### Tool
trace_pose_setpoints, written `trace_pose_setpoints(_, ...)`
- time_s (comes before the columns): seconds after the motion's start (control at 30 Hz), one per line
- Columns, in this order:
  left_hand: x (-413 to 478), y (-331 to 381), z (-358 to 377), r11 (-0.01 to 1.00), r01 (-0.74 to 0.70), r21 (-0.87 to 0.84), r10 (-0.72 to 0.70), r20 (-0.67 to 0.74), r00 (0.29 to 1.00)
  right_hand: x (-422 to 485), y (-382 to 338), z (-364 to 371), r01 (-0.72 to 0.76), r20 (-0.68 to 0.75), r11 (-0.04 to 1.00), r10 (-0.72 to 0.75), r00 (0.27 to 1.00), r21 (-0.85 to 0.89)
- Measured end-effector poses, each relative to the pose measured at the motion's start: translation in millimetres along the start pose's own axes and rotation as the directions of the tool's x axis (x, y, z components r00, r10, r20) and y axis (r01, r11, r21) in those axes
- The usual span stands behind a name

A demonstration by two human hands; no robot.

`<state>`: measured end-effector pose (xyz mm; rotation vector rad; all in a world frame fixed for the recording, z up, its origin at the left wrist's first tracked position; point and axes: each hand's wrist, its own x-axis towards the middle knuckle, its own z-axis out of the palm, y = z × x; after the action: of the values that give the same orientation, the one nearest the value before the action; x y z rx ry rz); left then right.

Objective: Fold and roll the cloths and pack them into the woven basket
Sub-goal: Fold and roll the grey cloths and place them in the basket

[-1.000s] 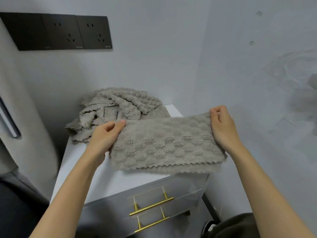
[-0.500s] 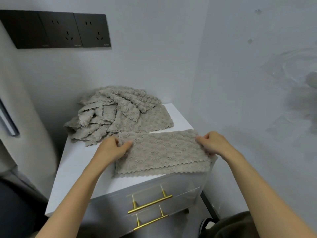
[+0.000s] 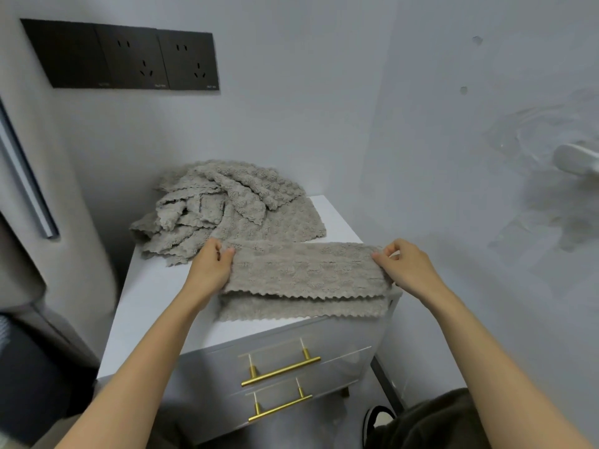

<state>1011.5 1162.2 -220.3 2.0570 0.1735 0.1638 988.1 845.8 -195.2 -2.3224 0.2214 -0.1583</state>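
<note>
The folded cloth (image 3: 304, 273) lay across the front right part of the surface (image 3: 155, 303). Its 2 scalloped hems faced the front edge, the upper hem set a little back from the lower.

The left grip (image 3: 210, 267) pinched the cloth's far left corner between thumb and fingers, with the heel of the hand over the cloth's left end. The right grip (image 3: 405, 267) pinched the far right corner, thumb and forefinger closed on the fabric right at the surface's right edge.

A crumpled pile of cloths (image 3: 227, 205) of the same grey-brown weave sat at the back of the surface, just behind the folded cloth. I could not tell whether the 2 touched.

Below the surface's front edge were 2 drawers, each with a brass bar handle (image 3: 280, 371). A black socket panel (image 3: 129, 58) of 3 plates hung on the wall above the surface's back left. A dark shoe (image 3: 377, 422) showed on the floor below its right side.
</note>
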Motion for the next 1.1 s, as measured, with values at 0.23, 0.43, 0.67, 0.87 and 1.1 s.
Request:
trace_pose_setpoints(0.23,-6.9,-9.1,-0.9,0.963,-0.136,0.232,0.128,0.053,0.99,-10.7,10.7,-1.4,-0.005,0.12,0.989,0.023,0.993,-0.148)
trace_pose_setpoints(0.43,-15.0,-8.7,-1.3,0.867,-0.151,0.475,0.188,-0.032,0.982,-10.7,17.0,0.7,-0.03,0.126,0.961,0.067,0.99,-0.276)
trace_pose_setpoints(0.67,-14.2,7.6,11.6,0.72,-0.371,0.586,0.469,-0.018,0.883,1.1,8.3,7.3,-0.15,0.133,0.967,0.18,0.975,-0.208)
trace_pose_setpoints(0.87,-0.3,11.4,37.3,0.645,-0.472,0.601,0.351,0.315,0.882,10.1,-3.9,13.3,-0.147,0.219,0.941,0.219,0.951,-0.303)
trace_pose_setpoints(1.1,20.1,17.3,34.5,0.63,-0.509,0.587,0.298,0.423,0.856,16.8,-6.2,9.0,-0.12,0.156,0.948,0.171,0.973,-0.293)
